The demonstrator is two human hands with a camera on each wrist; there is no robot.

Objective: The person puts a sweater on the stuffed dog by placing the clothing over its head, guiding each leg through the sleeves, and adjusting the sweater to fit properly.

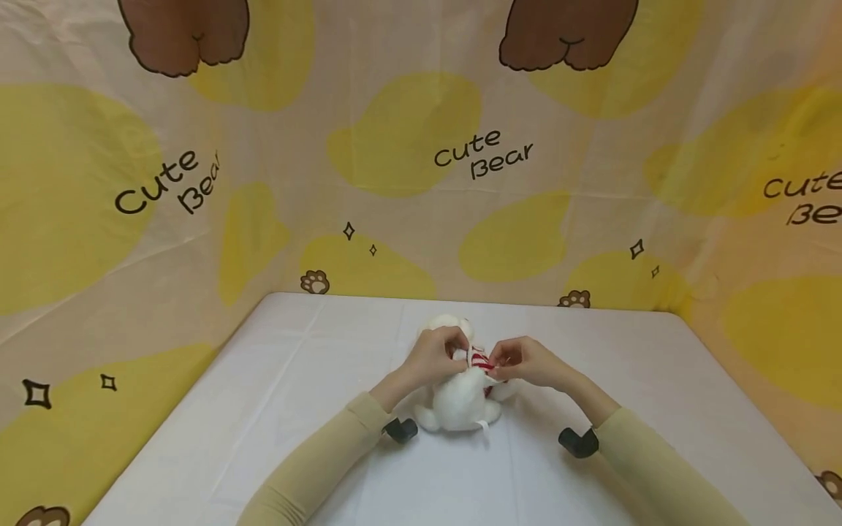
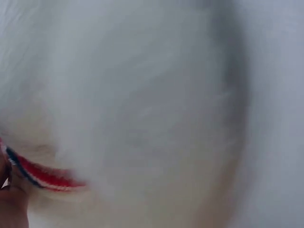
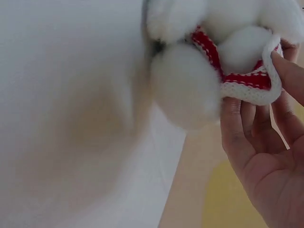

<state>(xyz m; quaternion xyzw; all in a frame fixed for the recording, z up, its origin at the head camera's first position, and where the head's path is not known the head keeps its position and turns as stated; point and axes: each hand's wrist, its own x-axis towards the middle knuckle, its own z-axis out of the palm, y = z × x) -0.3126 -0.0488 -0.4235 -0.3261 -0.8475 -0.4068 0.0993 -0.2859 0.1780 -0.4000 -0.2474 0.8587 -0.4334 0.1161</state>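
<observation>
A white plush toy (image 1: 459, 402) sits on the table with its rounded back toward me. Around its body is a small red-and-white striped knitted garment (image 1: 482, 359) with a white border. My left hand (image 1: 430, 356) pinches the garment's pale edge near the toy's head, on its left side. On the other side, my right hand (image 1: 534, 363) pinches the border between thumb and fingers. The right wrist view shows the white knit border (image 3: 251, 93) held away from the fur. White fur (image 2: 142, 95) fills most of the left wrist view, with a red, white and navy strip (image 2: 47, 176) beside some fingertips.
The toy stands on a white-covered table (image 1: 296, 380). A cloth backdrop (image 1: 401, 146) with yellow patches and bear prints rises behind and along both sides. Black wrist cameras (image 1: 579, 442) hang under the sleeves. A small white tag (image 1: 483, 425) sticks out at the toy's base.
</observation>
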